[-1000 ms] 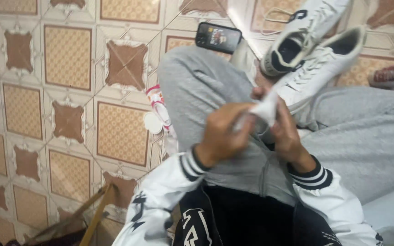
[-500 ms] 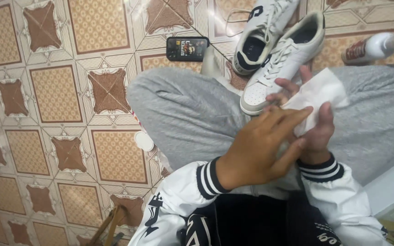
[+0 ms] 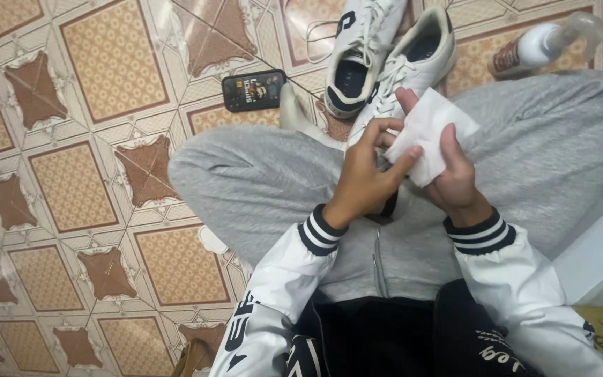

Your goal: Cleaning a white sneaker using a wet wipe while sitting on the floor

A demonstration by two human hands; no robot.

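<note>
Phone [image 3: 254, 90] lies left of two shoes [image 3: 385, 59], bottle [image 3: 542, 43] right.

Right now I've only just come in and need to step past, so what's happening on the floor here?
A person in grey trousers sits over the patterned tile floor, holding a white cloth in both hands: the right hand grips it from below, the left hand pinches its edge. Just beyond lie two white sneakers, one overlapping the other, a dark phone and a white bottle on its side.

Black phone [image 3: 254, 90], lit screen, on tiles; white spray bottle [image 3: 525, 50], red-brown label.
</note>
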